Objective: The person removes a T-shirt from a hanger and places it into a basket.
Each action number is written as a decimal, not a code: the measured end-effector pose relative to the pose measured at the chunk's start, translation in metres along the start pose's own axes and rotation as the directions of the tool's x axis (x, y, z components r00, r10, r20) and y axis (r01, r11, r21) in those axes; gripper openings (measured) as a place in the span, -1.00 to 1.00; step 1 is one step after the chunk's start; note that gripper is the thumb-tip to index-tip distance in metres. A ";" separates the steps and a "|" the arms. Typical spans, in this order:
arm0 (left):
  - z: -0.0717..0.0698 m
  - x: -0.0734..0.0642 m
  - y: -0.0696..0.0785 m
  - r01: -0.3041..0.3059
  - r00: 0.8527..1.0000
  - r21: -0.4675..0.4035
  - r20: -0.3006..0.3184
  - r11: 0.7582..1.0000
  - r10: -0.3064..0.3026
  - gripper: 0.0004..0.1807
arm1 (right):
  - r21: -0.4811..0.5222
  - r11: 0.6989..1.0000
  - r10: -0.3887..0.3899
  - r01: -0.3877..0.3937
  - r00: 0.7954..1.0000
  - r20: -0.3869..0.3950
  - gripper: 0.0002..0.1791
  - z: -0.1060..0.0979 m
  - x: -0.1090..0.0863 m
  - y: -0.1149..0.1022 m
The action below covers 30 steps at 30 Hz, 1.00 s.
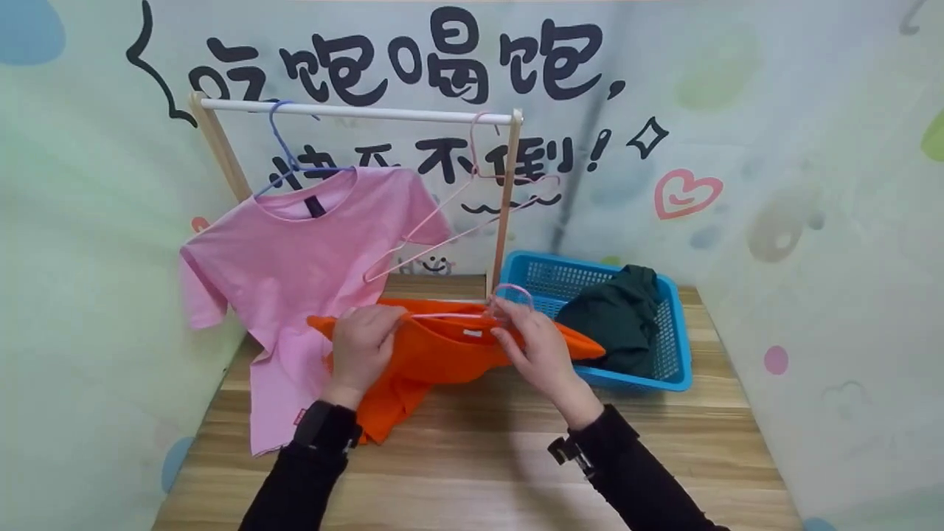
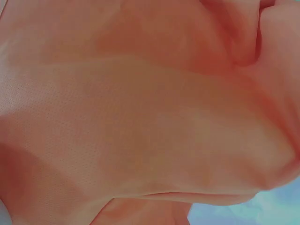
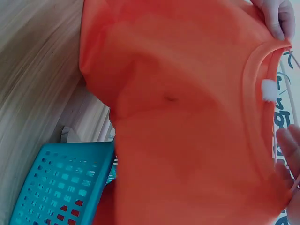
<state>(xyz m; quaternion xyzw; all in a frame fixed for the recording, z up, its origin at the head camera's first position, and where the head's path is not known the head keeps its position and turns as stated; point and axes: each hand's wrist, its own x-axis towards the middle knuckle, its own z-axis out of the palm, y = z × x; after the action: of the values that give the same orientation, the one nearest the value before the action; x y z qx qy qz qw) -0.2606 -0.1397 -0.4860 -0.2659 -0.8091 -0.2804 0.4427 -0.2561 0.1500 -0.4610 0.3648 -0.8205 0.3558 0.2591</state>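
Note:
An orange T-shirt [image 1: 442,361] with a white neck label hangs spread between both hands, over the wooden table. Inside its neckline runs the bar of a pink hanger [image 1: 446,316], its hook rising beside the right fingers. The left hand [image 1: 365,346] pinches the collar at the left shoulder; the right wrist view also shows this left hand [image 3: 277,18] at the neckline. Near the base of the hook, the right hand [image 1: 537,345] holds the hanger between thumb and fingers. Only close orange cloth [image 2: 140,122] fills most of the left wrist view, hiding the left hand there.
A rack with a white rail [image 1: 369,111] and wooden posts stands behind. A pink T-shirt [image 1: 302,236] hangs there on a blue hanger [image 1: 276,140], beside a bare pink hanger [image 1: 472,158]. At right, a blue basket [image 1: 682,346] contains a dark green garment [image 1: 619,317].

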 end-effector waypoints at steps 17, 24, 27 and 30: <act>0.006 0.007 0.003 -0.061 0.994 -0.026 0.087 0.998 0.063 -0.70 | 0.014 0.990 0.139 -0.139 0.979 -0.152 -0.95 -0.019 -0.002 0.022; 0.000 0.010 -0.001 0.009 1.000 -0.091 0.017 0.996 -0.007 -0.62 | -0.021 0.971 0.229 -0.239 0.949 -0.216 -0.92 -0.032 -0.003 0.035; -0.003 0.011 -0.001 0.062 0.998 -0.106 -0.015 0.992 -0.064 -0.66 | -0.016 0.960 0.266 -0.278 0.931 -0.252 -0.92 -0.038 -0.005 0.040; -0.004 0.011 -0.003 0.113 0.992 -0.118 -0.047 0.987 -0.119 -0.68 | 0.007 0.949 0.305 -0.316 0.912 -0.275 -0.92 -0.044 -0.007 0.043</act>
<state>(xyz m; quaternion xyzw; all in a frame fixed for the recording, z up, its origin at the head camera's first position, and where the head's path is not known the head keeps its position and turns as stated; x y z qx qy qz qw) -0.2654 -0.1431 -0.4754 -0.2356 -0.7935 -0.3588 0.4313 -0.2781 0.2076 -0.4556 0.1725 -0.8310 0.4236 0.3167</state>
